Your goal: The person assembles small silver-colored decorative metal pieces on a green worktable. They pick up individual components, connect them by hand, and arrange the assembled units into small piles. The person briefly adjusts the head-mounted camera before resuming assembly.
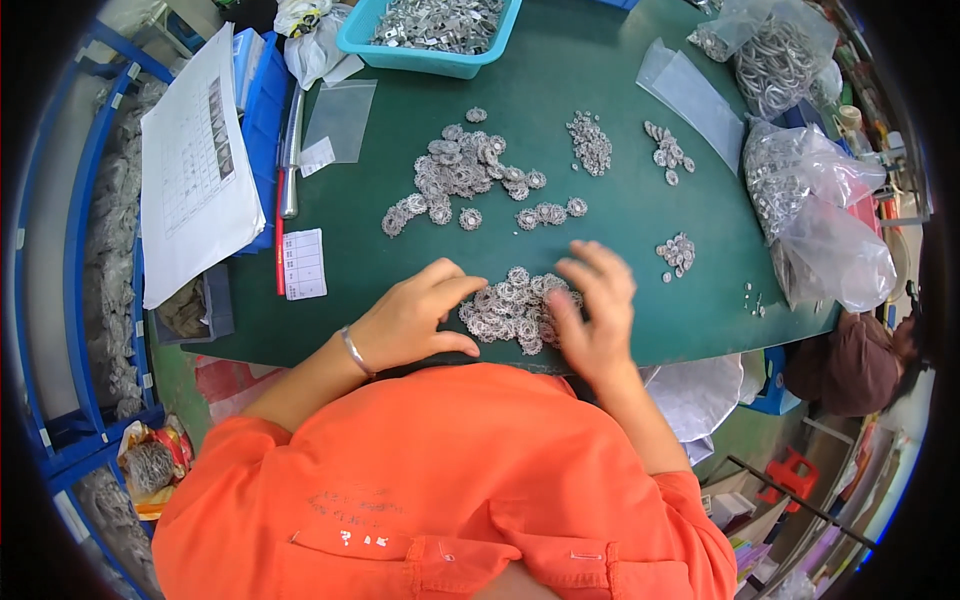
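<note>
A heap of small silvery, lacy-edged metal discs (512,312) lies near the front edge of the green table, between my two hands. My left hand (415,315) rests at the heap's left side, thumb and fingers apart, holding nothing that I can see. On the right, my right hand (597,310) is at the heap's edge with its fingers spread and slightly blurred. Farther back sits a larger pile of similar round pieces (455,165), with a short row of them (550,213) to its right. Smaller metal parts (590,143) form a separate little pile beyond.
A turquoise basin (455,66) of metal parts stands at the back. Clear bags of metal parts (775,180) line the right side. Papers (200,170) lie over a blue bin at left. Two small disc piles (677,255) are at right. Another person (850,365) is at far right.
</note>
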`<state>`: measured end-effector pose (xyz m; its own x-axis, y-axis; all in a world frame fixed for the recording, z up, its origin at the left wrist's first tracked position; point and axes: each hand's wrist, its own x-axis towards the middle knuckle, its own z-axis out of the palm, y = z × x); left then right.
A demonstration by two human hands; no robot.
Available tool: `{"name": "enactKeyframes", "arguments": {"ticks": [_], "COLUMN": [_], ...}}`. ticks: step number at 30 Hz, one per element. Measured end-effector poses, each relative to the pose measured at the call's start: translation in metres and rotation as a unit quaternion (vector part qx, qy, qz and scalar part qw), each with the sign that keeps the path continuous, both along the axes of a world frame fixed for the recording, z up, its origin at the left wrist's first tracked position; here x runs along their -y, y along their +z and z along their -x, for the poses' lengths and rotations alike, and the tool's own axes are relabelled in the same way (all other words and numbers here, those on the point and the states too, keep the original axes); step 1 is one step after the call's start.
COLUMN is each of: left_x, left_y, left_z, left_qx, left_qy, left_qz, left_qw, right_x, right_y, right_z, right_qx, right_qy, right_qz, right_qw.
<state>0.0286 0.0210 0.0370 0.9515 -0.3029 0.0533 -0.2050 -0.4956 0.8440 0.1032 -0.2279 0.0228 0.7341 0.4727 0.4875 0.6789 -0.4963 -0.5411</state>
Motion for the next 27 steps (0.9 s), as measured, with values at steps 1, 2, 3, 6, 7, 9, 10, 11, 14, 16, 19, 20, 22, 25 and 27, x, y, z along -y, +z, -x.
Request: {"name": "enactKeyframes", "arguments": {"ticks": [1,2,3,6,7,9,10,11,14,16,19,20,22,25,27], "left_x": [0.000,-0.002,-0.005,-0.009,-0.012,-0.012,-0.013,-0.012,-0.010,-0.007,-0.004,0.001,0.012,0.030,0.041], "left_y": [0.004,0.003,0.001,-0.002,-0.003,-0.002,-0.003,-0.007,-0.010,-0.010,-0.005,-0.001,-0.005,0.002,-0.004], "left_z": [0.001,0.004,0.007,0.012,0.015,0.018,0.020,0.022,0.022,0.019,0.008,0.006,-0.006,-0.012,-0.012], "left_qx": [-0.001,0.003,0.007,0.022,0.020,0.010,0.018,0.026,0.041,0.045,0.059,0.068,0.194,0.254,0.304], "left_qy": [0.024,0.049,0.075,0.131,0.145,0.171,0.181,0.191,0.208,0.205,0.161,0.124,0.033,-0.108,-0.156], "left_qz": [0.010,-0.001,-0.012,-0.019,-0.026,-0.024,-0.023,-0.022,-0.023,-0.015,0.001,-0.014,-0.002,-0.031,-0.033], "left_qw": [1.000,0.999,0.997,0.991,0.989,0.985,0.983,0.981,0.977,0.978,0.985,0.990,0.981,0.961,0.939], "right_x": [0.003,0.002,0.000,-0.011,-0.012,-0.010,-0.010,-0.008,-0.010,-0.015,-0.024,-0.025,-0.025,-0.024,-0.025], "right_y": [0.001,0.001,0.000,0.000,-0.003,-0.013,-0.014,-0.015,-0.011,-0.005,-0.006,-0.007,-0.013,-0.017,-0.014], "right_z": [-0.016,-0.030,-0.042,-0.065,-0.068,-0.073,-0.074,-0.074,-0.073,-0.071,-0.068,-0.069,-0.071,-0.075,-0.076], "right_qx": [0.014,0.018,0.019,0.045,0.022,-0.025,-0.036,-0.047,-0.061,-0.022,-0.014,-0.012,-0.013,0.012,0.036], "right_qy": [-0.038,-0.072,-0.090,-0.074,-0.058,-0.029,-0.032,-0.036,-0.038,-0.027,-0.003,0.003,0.006,0.005,0.010], "right_qz": [0.008,0.015,0.023,0.068,0.065,0.060,0.046,0.031,0.006,0.021,0.056,0.073,0.050,0.032,0.006], "right_qw": [0.999,0.997,0.996,0.994,0.996,0.997,0.998,0.998,0.997,0.999,0.998,0.997,0.999,0.999,0.999]}}
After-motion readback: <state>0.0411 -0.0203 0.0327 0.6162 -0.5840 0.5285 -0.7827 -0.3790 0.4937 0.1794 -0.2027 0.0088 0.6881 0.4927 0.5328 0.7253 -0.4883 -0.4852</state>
